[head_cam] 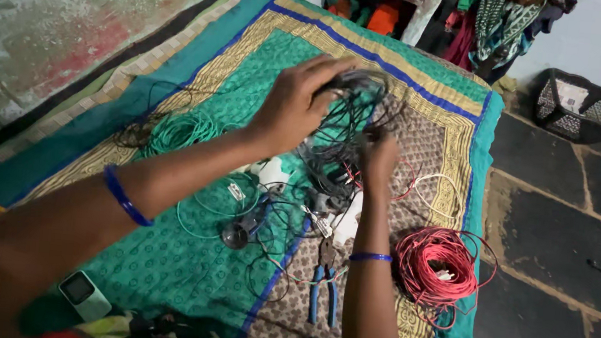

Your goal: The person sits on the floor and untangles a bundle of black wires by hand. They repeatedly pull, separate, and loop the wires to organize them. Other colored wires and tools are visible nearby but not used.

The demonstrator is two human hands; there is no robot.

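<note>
My left hand [295,103] is lifted above the patterned green cloth [177,252] and grips the top of a tangled bundle of black wires [348,122]. My right hand [377,158] is lower, with its fingers closed in the hanging strands of the same bundle. Both wrists wear a blue bangle. Below the hands lie white plugs and loose wire ends [291,190], and blue-handled pliers [324,283] rest beside my right forearm.
A coil of red wire [437,268] lies at the cloth's right edge. A green wire coil [180,131] sits at the left, a small white device [84,295] near my left arm. A black basket [575,106] stands on the dark stone floor; clothes pile up behind.
</note>
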